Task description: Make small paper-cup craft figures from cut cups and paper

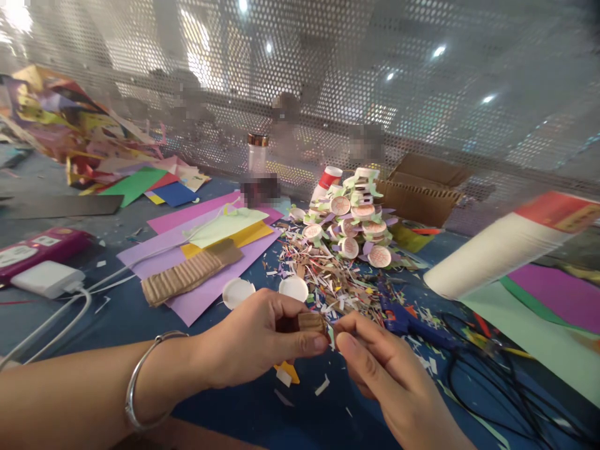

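Between the thumb and fingers of my left hand (262, 340) is a small rolled piece of brown corrugated cardboard (311, 322). My right hand (382, 365) is closed in a pinch beside the roll's right end; what it grips is too small to make out. Just beyond my left hand lie two white paper discs (294, 289), possibly cup bottoms. A longer strip of corrugated cardboard (192, 272) rests on purple paper (187, 310). Below my hands are yellow and white paper scraps (287, 374).
Paper shreds (323, 269) lie before a pile of cut paper cups (349, 219). To the right are a blue glue gun (417, 325), black cable (497, 375) and a stack of paper cups (497, 256). A cardboard box (417, 194) and a jar (257, 156) stand behind; a white charger (49, 279) sits left.
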`<action>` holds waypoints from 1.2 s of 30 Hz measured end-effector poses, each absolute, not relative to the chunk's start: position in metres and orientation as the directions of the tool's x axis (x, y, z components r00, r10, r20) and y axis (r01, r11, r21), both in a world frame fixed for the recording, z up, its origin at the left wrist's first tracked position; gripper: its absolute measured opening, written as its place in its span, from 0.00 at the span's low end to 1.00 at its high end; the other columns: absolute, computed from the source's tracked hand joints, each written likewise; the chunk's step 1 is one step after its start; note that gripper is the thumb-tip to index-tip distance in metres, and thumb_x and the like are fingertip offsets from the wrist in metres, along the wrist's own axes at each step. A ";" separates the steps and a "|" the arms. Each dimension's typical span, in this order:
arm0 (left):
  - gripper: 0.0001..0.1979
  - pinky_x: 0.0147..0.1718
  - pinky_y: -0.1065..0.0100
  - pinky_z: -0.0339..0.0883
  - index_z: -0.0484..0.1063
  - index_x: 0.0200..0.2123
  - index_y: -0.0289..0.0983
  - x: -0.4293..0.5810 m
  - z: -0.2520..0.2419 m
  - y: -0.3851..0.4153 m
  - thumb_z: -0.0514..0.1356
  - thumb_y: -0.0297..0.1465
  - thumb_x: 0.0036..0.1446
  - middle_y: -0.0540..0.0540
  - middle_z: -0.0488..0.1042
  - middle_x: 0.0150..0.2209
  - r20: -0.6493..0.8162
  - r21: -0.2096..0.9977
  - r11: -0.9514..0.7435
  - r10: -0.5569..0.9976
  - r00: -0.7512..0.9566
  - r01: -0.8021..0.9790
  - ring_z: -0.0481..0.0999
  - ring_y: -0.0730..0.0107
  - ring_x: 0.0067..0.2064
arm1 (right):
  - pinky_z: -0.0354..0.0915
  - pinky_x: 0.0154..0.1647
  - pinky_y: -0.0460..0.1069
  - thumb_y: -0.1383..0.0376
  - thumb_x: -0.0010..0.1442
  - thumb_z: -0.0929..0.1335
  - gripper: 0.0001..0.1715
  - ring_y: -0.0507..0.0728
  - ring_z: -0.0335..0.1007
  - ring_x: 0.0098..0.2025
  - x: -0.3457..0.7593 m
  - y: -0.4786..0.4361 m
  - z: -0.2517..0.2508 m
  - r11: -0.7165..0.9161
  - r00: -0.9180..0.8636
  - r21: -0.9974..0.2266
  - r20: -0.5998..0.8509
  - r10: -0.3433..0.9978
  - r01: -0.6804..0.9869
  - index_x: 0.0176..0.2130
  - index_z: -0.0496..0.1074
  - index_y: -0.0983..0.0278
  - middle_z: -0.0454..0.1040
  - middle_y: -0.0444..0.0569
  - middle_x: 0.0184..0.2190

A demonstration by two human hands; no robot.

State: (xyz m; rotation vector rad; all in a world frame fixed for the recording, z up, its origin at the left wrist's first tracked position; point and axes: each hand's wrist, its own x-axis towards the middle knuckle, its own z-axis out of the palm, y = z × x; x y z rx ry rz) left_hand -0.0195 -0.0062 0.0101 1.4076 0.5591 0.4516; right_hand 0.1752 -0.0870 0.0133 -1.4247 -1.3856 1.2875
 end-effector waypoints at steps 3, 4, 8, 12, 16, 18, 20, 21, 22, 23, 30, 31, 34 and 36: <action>0.25 0.25 0.68 0.45 0.61 0.24 0.36 -0.020 0.010 -0.005 0.66 0.47 0.58 0.56 0.55 0.23 -0.113 0.991 0.128 0.599 0.793 0.045 0.51 0.77 0.27 | 0.41 0.22 0.48 0.39 0.66 0.65 0.29 0.48 0.42 0.23 0.176 -0.087 0.013 -0.116 -0.095 -0.968 -0.141 0.985 0.224 0.33 0.67 0.62 0.47 0.36 0.22; 0.25 0.25 0.68 0.45 0.61 0.24 0.36 -0.020 0.011 -0.005 0.67 0.47 0.58 0.56 0.55 0.23 -0.118 0.990 0.138 0.596 0.795 0.044 0.51 0.77 0.27 | 0.41 0.22 0.48 0.40 0.66 0.65 0.29 0.48 0.41 0.24 0.176 -0.086 0.012 -0.113 -0.098 -0.969 -0.137 0.986 0.219 0.33 0.67 0.62 0.48 0.36 0.22; 0.24 0.25 0.68 0.45 0.62 0.24 0.36 -0.020 0.011 -0.004 0.67 0.46 0.58 0.56 0.55 0.23 -0.115 0.986 0.165 0.589 0.800 0.021 0.52 0.77 0.27 | 0.40 0.21 0.47 0.42 0.67 0.65 0.27 0.48 0.40 0.23 0.177 -0.085 0.010 -0.108 -0.135 -0.977 -0.134 0.982 0.181 0.33 0.67 0.62 0.47 0.35 0.22; 0.24 0.25 0.69 0.46 0.62 0.23 0.36 -0.021 0.012 -0.005 0.68 0.45 0.58 0.57 0.55 0.23 -0.130 0.983 0.182 0.589 0.797 0.026 0.52 0.78 0.26 | 0.41 0.22 0.47 0.40 0.67 0.65 0.29 0.48 0.41 0.24 0.177 -0.086 0.013 -0.123 -0.124 -0.968 -0.152 0.981 0.217 0.33 0.66 0.62 0.48 0.36 0.22; 0.24 0.25 0.71 0.47 0.62 0.23 0.35 -0.021 0.014 -0.006 0.68 0.45 0.58 0.56 0.56 0.23 -0.131 0.982 0.187 0.587 0.799 0.024 0.53 0.78 0.26 | 0.41 0.22 0.48 0.40 0.68 0.64 0.28 0.49 0.41 0.23 0.176 -0.088 0.015 -0.097 -0.111 -0.953 -0.133 0.985 0.286 0.34 0.67 0.62 0.48 0.36 0.21; 0.24 0.25 0.72 0.48 0.63 0.23 0.35 -0.020 0.014 -0.007 0.69 0.44 0.57 0.56 0.57 0.23 -0.131 0.979 0.202 0.606 0.784 0.008 0.54 0.79 0.26 | 0.40 0.21 0.48 0.41 0.68 0.64 0.28 0.49 0.41 0.22 0.175 -0.089 0.015 -0.087 -0.093 -0.954 -0.118 0.989 0.287 0.34 0.66 0.61 0.47 0.36 0.21; 0.21 0.25 0.73 0.51 0.67 0.25 0.34 -0.020 0.014 -0.007 0.71 0.43 0.55 0.55 0.62 0.24 -0.147 0.975 0.223 0.652 0.744 -0.003 0.57 0.79 0.26 | 0.40 0.21 0.48 0.41 0.67 0.64 0.28 0.49 0.41 0.22 0.174 -0.089 0.015 -0.083 -0.066 -0.961 -0.104 0.992 0.263 0.33 0.65 0.61 0.47 0.36 0.22; 0.20 0.26 0.74 0.54 0.70 0.27 0.34 -0.019 0.013 -0.007 0.71 0.43 0.54 0.54 0.64 0.25 -0.155 0.973 0.232 0.675 0.722 -0.009 0.60 0.79 0.26 | 0.40 0.20 0.48 0.41 0.67 0.65 0.27 0.49 0.41 0.22 0.174 -0.089 0.015 -0.080 -0.049 -0.965 -0.095 0.994 0.252 0.32 0.65 0.61 0.48 0.36 0.22; 0.19 0.26 0.74 0.56 0.71 0.28 0.33 -0.019 0.013 -0.007 0.70 0.43 0.55 0.53 0.67 0.26 -0.156 0.971 0.238 0.690 0.707 -0.018 0.62 0.79 0.26 | 0.40 0.20 0.47 0.41 0.67 0.65 0.27 0.49 0.41 0.22 0.174 -0.089 0.014 -0.074 -0.032 -0.967 -0.084 0.996 0.245 0.32 0.65 0.60 0.48 0.37 0.22; 0.19 0.27 0.74 0.59 0.72 0.29 0.33 -0.018 0.012 -0.007 0.69 0.43 0.57 0.52 0.69 0.27 -0.150 0.970 0.241 0.696 0.702 -0.031 0.65 0.79 0.27 | 0.40 0.20 0.47 0.41 0.66 0.65 0.27 0.49 0.41 0.22 0.174 -0.089 0.014 -0.067 -0.018 -0.968 -0.073 0.997 0.241 0.32 0.66 0.60 0.48 0.37 0.22; 0.15 0.30 0.75 0.67 0.73 0.28 0.32 -0.018 0.008 -0.007 0.67 0.38 0.60 0.50 0.72 0.29 -0.091 0.966 0.236 0.687 0.721 -0.102 0.70 0.79 0.28 | 0.41 0.20 0.47 0.41 0.67 0.65 0.27 0.49 0.41 0.22 0.174 -0.089 0.014 -0.063 -0.029 -0.973 -0.071 0.997 0.223 0.32 0.66 0.61 0.48 0.37 0.22; 0.15 0.30 0.75 0.67 0.74 0.29 0.32 -0.018 0.008 -0.007 0.67 0.38 0.60 0.50 0.73 0.29 -0.090 0.968 0.229 0.694 0.714 -0.102 0.70 0.79 0.28 | 0.41 0.20 0.47 0.42 0.67 0.65 0.27 0.49 0.41 0.22 0.174 -0.089 0.014 -0.067 -0.029 -0.973 -0.075 0.997 0.220 0.32 0.65 0.61 0.48 0.37 0.22; 0.15 0.30 0.76 0.66 0.74 0.29 0.32 -0.018 0.008 -0.006 0.67 0.38 0.60 0.51 0.73 0.29 -0.085 0.967 0.228 0.702 0.707 -0.110 0.69 0.80 0.27 | 0.41 0.20 0.47 0.42 0.67 0.66 0.27 0.49 0.41 0.23 0.174 -0.089 0.013 -0.074 -0.025 -0.978 -0.080 0.996 0.196 0.32 0.65 0.61 0.48 0.37 0.22; 0.16 0.29 0.76 0.66 0.73 0.28 0.32 -0.017 0.008 -0.005 0.67 0.38 0.60 0.51 0.72 0.28 -0.092 0.963 0.245 0.693 0.715 -0.114 0.69 0.81 0.27 | 0.40 0.20 0.47 0.42 0.67 0.66 0.27 0.49 0.40 0.23 0.174 -0.088 0.011 -0.082 -0.032 -0.982 -0.088 0.996 0.170 0.32 0.66 0.61 0.48 0.36 0.22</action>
